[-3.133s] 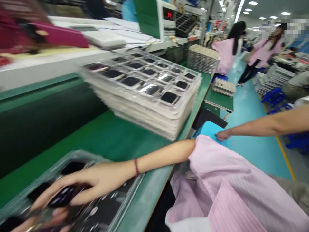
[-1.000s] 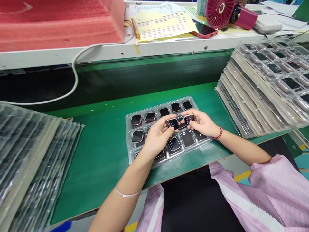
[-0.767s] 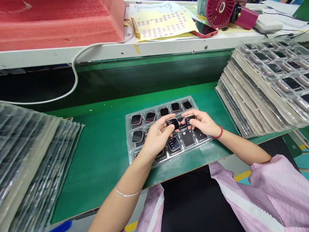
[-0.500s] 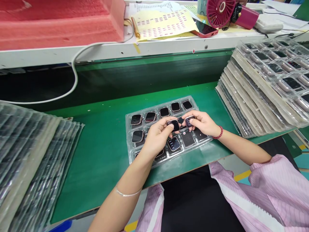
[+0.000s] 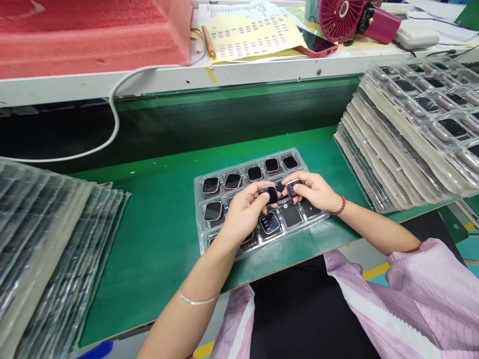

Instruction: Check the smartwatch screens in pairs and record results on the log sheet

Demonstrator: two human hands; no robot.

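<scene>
With fingers [image 5: 301, 175] and thumbs [image 5: 263, 198], pinches a left watch [image 5: 272, 193] and a right watch [image 5: 291, 187]

Reaches over a green bench [image 5: 157, 279]. Holds the left watch in the left hand [image 5: 243, 212] and the right watch in the right hand [image 5: 318, 192], just beside each other above a clear tray [image 5: 201, 219]. Cannot quite read the right watch's screen, perhaps lines of text. Has more watches [image 5: 255, 173] in tray pockets, a left stack [image 5: 56, 239] and a right stack [image 5: 377, 139] of trays alongside, and, beyond, a white shelf [image 5: 247, 75] with a magenta fan [image 5: 341, 15].
</scene>
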